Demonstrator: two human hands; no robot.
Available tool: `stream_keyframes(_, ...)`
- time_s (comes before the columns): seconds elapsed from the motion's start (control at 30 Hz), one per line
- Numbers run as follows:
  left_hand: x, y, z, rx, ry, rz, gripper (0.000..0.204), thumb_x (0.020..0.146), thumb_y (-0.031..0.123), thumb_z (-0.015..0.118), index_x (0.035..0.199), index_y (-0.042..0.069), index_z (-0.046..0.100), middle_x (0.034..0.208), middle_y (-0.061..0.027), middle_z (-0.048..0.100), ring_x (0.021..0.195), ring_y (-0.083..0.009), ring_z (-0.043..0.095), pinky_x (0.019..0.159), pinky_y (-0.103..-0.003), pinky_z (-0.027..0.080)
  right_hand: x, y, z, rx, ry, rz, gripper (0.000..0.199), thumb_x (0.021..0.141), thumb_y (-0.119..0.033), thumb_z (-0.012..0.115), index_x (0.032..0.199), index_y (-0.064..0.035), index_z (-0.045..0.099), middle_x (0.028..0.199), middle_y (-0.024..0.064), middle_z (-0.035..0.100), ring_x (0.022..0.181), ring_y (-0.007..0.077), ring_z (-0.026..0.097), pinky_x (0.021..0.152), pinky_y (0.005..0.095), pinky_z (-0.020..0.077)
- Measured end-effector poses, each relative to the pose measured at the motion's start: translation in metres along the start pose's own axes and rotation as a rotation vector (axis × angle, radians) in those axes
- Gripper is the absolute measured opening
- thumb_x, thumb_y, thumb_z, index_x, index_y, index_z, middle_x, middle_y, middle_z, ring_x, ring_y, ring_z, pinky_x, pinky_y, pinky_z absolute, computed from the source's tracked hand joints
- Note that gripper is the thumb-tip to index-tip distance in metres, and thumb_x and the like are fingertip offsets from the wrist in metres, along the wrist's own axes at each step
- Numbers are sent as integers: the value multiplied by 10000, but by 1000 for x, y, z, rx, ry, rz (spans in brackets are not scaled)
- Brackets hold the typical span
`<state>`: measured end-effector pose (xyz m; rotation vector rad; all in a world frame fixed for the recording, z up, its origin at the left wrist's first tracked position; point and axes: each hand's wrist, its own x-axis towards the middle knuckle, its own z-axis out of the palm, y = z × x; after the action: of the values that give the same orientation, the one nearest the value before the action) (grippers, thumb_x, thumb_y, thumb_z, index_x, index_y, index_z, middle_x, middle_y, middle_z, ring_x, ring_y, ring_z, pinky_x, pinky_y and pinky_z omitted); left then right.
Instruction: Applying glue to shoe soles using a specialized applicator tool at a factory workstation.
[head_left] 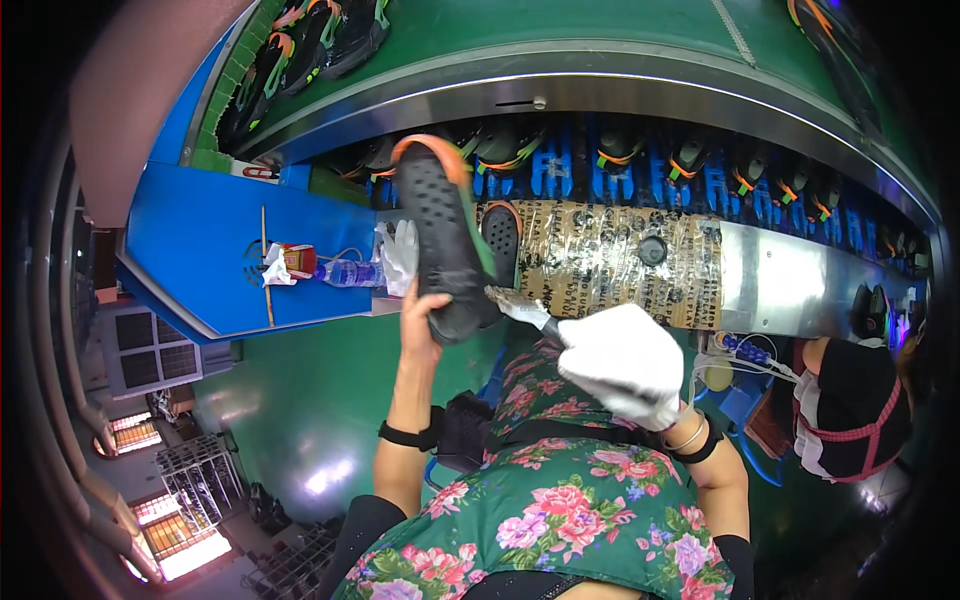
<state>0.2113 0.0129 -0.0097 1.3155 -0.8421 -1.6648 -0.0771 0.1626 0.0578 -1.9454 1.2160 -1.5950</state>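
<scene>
My bare left hand (pixel 421 318) grips a black shoe sole (pixel 440 235) by its lower end and holds it up on end. The sole has rows of small holes and an orange rim at the top, which is slightly blurred. My right hand (pixel 622 362), in a white glove, is closed round a brush (pixel 522 308). The brush's bristle end points left and is close to the sole's lower right edge; whether they touch I cannot tell. Behind the held sole, a second black sole (pixel 503 240) with holes and an orange rim lies on the bench.
Brown cardboard under clear tape (pixel 590 250) covers part of the metal bench (pixel 780 275). Beyond it, shoes stand in blue racks (pixel 610 175) below a green conveyor (pixel 600 25). On the left blue table (pixel 190 240) are a plastic bottle (pixel 350 273) and red box (pixel 299 261). Another person (pixel 850 400) sits right.
</scene>
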Motion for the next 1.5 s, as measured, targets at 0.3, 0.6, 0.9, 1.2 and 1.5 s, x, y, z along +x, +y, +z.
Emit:
stream_keyframes(0.3,-41,-45,71,-610,-590,-591,815,761,363,667,1445,-53,516,1368,-290,617,1227,-504,611,1057,-680,491,-19,9,-4,571,295,726,160,777,65,779,928,15,777,1069,199,772,933,248,736,853,367,586)
stream_keyframes(0.6,-46,-30,96,-416,-736,-588,993,784,521,671,1567,-12,375,1518,-310,478,1322,-517,545,1049,-736,459,-28,23,-39,406,218,645,208,836,-3,811,1043,13,807,1050,128,797,952,194,752,880,320,595)
stream_keyframes(0.9,-45,-15,99,-394,-839,-645,1057,724,418,696,1595,-31,299,1513,-382,433,1264,-534,580,998,-640,535,-10,32,-76,442,112,763,124,819,15,811,939,3,787,1051,166,790,970,258,753,888,371,606)
stream_keyframes(1.2,-41,-22,113,-538,-844,-631,1028,782,481,676,1605,-9,303,1534,-340,438,1294,-553,547,1021,-630,533,-7,37,-66,307,221,473,145,764,5,838,902,-29,807,997,140,796,909,239,754,828,372,604)
stream_keyframes(1.5,17,67,140,-505,-1262,-138,1186,803,754,716,1640,62,238,1556,-375,351,1294,-529,547,1007,-582,567,-63,16,-80,941,823,462,161,773,86,757,896,32,667,985,264,733,695,253,692,583,293,575)
